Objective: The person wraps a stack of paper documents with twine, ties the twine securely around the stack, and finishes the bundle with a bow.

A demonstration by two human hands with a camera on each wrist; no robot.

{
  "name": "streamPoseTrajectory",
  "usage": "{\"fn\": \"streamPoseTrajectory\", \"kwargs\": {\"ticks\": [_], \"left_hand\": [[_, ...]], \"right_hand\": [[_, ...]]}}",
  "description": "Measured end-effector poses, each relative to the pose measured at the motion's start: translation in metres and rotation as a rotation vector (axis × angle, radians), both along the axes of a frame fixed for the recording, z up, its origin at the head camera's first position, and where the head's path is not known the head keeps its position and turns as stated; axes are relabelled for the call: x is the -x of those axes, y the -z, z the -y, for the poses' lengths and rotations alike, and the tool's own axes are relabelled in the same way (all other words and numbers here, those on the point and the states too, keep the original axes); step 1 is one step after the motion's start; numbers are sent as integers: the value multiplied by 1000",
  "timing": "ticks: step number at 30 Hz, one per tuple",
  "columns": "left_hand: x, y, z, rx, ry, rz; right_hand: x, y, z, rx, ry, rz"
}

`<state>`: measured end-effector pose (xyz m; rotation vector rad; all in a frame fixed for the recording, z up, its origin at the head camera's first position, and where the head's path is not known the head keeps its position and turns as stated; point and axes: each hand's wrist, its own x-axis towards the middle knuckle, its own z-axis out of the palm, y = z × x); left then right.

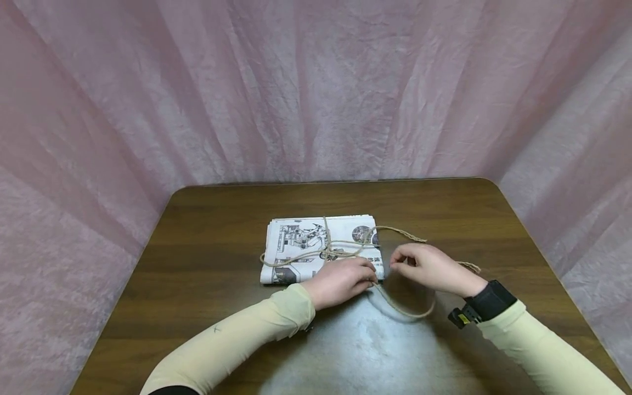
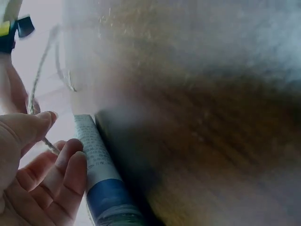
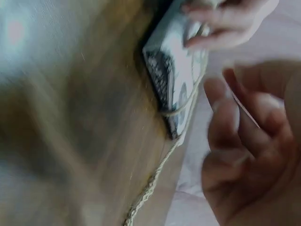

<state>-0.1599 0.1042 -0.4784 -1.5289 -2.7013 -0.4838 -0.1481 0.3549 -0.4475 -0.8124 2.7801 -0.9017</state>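
A folded stack of newspaper (image 1: 296, 269) lies on the table with jute twine (image 1: 327, 233) crossing over its top both ways. My left hand (image 1: 343, 280) rests over the stack's near right corner. Between its thumb and fingers it pinches a length of twine (image 2: 51, 146), seen in the left wrist view. From there the twine (image 1: 412, 316) loops over the table and passes beneath my right hand (image 1: 425, 267). That hand hovers just right of the stack, fingers loosely curled. In the right wrist view nothing shows between its fingers (image 3: 223, 122).
One twine end (image 1: 412, 236) stretches off the stack's right side. Another twine end (image 1: 469, 266) shows beyond the right hand. The wooden table (image 1: 207, 230) has rounded far corners, and a pink curtain (image 1: 316, 99) hangs behind it. A black wrist device (image 1: 491, 300) sits on the right wrist.
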Motion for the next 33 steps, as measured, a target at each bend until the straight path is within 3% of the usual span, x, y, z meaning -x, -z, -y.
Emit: {"fn": "streamPoseTrajectory", "kwargs": {"ticks": [4, 9, 14, 24, 33], "left_hand": [[-2, 3, 2, -23, 19, -2], [-5, 6, 1, -17, 12, 9], [-6, 7, 0, -18, 16, 24], [-8, 7, 2, -29, -7, 9], [-19, 8, -1, -13, -54, 33]], "right_hand": [[33, 10, 14, -20, 45, -94], [59, 25, 34, -143, -30, -188], [65, 34, 34, -176, -25, -234], [71, 34, -5, -157, 157, -202], [79, 52, -10, -115, 118, -162]]}}
